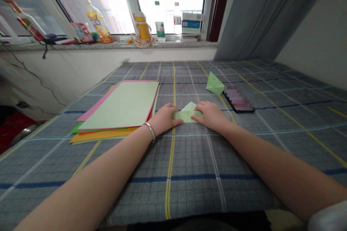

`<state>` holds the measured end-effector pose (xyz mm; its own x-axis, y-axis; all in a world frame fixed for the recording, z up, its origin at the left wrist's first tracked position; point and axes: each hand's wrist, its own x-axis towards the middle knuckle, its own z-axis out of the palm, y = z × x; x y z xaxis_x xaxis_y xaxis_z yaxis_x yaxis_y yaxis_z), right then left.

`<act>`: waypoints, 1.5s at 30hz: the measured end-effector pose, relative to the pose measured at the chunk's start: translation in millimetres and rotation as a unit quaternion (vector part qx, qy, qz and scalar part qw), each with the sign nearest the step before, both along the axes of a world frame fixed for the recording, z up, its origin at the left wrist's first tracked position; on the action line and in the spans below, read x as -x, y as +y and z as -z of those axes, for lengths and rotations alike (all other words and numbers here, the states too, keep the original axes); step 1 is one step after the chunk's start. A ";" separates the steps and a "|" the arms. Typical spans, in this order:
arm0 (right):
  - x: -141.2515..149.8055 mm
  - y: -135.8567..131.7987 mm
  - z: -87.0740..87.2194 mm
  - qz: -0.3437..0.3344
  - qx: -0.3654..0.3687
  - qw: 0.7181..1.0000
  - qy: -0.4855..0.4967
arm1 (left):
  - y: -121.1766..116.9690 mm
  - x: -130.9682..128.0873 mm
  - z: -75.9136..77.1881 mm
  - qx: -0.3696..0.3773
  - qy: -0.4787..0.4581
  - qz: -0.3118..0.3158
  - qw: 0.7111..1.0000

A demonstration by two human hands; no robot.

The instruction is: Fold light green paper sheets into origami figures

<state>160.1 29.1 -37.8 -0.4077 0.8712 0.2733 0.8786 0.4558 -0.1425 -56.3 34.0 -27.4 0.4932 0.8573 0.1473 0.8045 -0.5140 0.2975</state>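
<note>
- Left hand (164,119) and right hand (210,115) lie apart, one on either side of the folded green paper (187,114). Their fingertips press down on it without clamping it.
- The folded green paper lies flat on the checked bedsheet (173,195), just right of the paper stack (119,106).
- Even pressure from both sides seems the best way to keep the folds flat, since the soft sheet gives underneath. Slow, firm strokes along each crease would likely sharpen it.
- Two hands, with one bangle (150,131) on the left wrist.
- Two pieces of folded green paper; the other, a pointed shape (215,83), lies beyond the right hand, touching the phone (239,98).
- One phone, its screen blurred.
- One paper stack, its sheets uncountable: light green on top, with pink, orange and green edges showing.
- On the windowsill (116,46): three bottles, including the yellow-labelled bottle (98,21), one yellow flask (141,27) and one box (192,23).
</note>
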 end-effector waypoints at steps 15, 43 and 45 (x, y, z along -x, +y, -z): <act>-0.3 1.1 0.8 0.001 -0.002 1.000 -0.011 | -4.7 17.0 -21.5 0.081 0.139 -0.073 0.984; 1.5 -2.4 1.3 0.009 -0.019 0.999 -0.024 | -32.4 7.5 -13.1 -0.107 0.115 -0.065 0.985; 1.6 -2.8 1.7 0.009 -0.020 1.000 -0.022 | -37.2 -2.0 -7.2 -0.152 0.103 -0.017 0.983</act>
